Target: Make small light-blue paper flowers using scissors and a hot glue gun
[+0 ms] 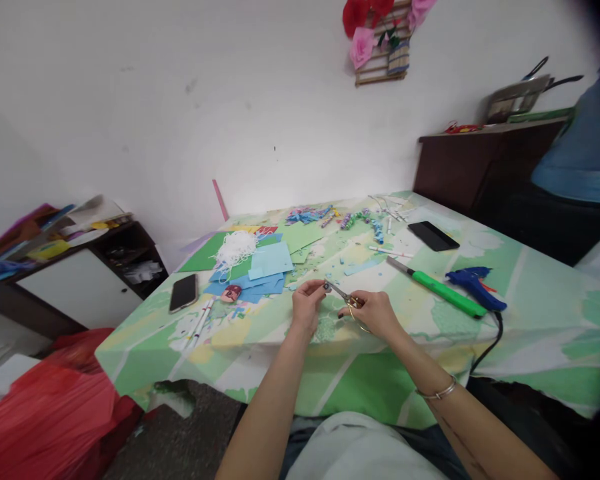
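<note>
My right hand (375, 313) is closed on the gold handles of a small pair of scissors (344, 297), whose blades point left. My left hand (307, 301) pinches something tiny at the blade tips; I cannot make out what it is. Both hands hover just above the near edge of a table with a green patterned cloth (530, 313). Blue paper sheets and scraps (267, 270) lie just beyond my left hand. A white tangle of strips (235, 248) rests on green paper (205, 257).
A black phone (183, 292) and a small red object (231, 293) lie at left. At right are a green-handled tool (443, 291), a blue glue gun (473, 283), another phone (433, 235) and rolled paper pieces (360, 220). A red bag (50, 413) sits on the floor.
</note>
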Demonstrator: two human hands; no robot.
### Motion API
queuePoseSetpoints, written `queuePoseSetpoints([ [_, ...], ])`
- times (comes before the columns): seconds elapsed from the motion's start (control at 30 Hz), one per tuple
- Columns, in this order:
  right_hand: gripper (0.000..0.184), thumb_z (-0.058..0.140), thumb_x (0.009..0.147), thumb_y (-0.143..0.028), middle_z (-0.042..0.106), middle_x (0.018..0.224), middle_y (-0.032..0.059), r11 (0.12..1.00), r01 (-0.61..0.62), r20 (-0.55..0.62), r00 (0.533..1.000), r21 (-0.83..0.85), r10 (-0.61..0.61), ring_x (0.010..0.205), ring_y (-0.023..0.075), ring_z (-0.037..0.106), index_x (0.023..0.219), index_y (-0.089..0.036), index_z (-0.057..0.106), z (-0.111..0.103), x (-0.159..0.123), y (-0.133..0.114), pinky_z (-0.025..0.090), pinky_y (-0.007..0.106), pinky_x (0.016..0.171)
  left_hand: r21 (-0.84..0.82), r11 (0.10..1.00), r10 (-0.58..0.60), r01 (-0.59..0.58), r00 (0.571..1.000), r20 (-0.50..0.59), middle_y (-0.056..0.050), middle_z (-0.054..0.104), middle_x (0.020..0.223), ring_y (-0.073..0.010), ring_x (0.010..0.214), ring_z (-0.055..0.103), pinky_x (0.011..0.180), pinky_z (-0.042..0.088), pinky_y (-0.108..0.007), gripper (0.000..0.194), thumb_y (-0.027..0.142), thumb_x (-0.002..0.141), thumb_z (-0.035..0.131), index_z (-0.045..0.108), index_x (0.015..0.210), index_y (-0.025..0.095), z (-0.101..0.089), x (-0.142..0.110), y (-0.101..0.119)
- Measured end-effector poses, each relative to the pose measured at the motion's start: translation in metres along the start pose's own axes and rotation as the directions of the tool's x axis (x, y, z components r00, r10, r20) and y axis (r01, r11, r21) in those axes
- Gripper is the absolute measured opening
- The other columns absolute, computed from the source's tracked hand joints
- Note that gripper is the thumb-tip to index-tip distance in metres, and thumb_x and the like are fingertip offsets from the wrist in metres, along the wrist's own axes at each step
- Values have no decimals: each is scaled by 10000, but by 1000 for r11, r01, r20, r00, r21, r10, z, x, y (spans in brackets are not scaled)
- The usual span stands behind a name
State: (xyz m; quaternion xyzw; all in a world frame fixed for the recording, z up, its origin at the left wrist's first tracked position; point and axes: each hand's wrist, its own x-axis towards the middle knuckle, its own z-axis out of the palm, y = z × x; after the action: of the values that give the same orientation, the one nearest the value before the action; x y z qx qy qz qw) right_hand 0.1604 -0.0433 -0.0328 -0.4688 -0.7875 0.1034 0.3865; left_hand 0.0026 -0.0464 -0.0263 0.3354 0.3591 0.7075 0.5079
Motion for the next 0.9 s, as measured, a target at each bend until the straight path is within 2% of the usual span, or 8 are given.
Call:
queuePoseSetpoints([
  [0.1,375,595,668,-517,497,452,-13,1000,-6,-6,1000,18,6,457,93,362,548,-163,564,0,0,1,260,210,466,3,1000,0,0,1000,5,-11,637,653,-96,604,592,615,413,-215,208,165,527,732,636,709,131,0,0,-1],
  [0.27,353,606,662,-494,484,454,-21,997,-60,-86,994,46,64,459,89,358,555,-159,579,-2,1,-2,272,210,476,46,999,-24,23,999,21,-6,610,693,-144,647,634,575,394,-211,258,178,539,723,616,770,133,0,-1,-1],
  [0.4,357,638,624,-486,434,436,-39,991,-116,-101,987,73,123,465,87,338,508,-165,534,-5,3,-5,259,211,462,99,994,33,-36,999,29,15,578,645,-105,572,599,551,385,-204,213,170,554,702,586,729,134,-2,1,-3],
  [0.5,361,669,587,-480,424,437,-45,984,-136,-91,985,115,147,467,88,337,498,-168,510,-6,3,-5,260,214,459,134,987,87,-91,996,31,29,563,598,-83,557,562,591,406,-214,170,154,549,694,567,660,137,-3,3,-6],
  [0.6,333,661,596,-474,466,457,-32,963,-177,-87,976,205,197,475,100,390,537,-170,538,-6,2,-3,287,219,469,168,980,98,-105,994,49,6,605,633,-99,622,572,675,431,-242,155,138,537,698,576,634,136,-3,2,-7],
  [0.7,275,643,625,-436,544,507,-16,865,-262,4,958,428,288,450,112,456,664,-169,590,-5,2,0,335,226,465,294,945,102,-140,985,142,-48,658,741,-138,716,601,735,451,-290,95,140,573,671,608,645,135,0,-2,-6],
  [0.8,259,671,603,-377,566,518,-22,677,-327,140,938,659,316,399,111,484,723,-170,575,-3,4,3,366,230,443,407,891,106,-202,963,246,-76,672,785,-170,769,612,758,462,-319,58,118,587,644,644,642,138,4,-6,-4],
  [0.9,257,702,561,-324,589,556,-15,575,-324,173,937,751,302,482,137,556,700,-172,548,-3,6,4,415,238,498,450,854,118,-260,940,319,-85,678,789,-184,775,615,756,472,-328,103,103,593,637,679,676,145,7,-9,-5],
])
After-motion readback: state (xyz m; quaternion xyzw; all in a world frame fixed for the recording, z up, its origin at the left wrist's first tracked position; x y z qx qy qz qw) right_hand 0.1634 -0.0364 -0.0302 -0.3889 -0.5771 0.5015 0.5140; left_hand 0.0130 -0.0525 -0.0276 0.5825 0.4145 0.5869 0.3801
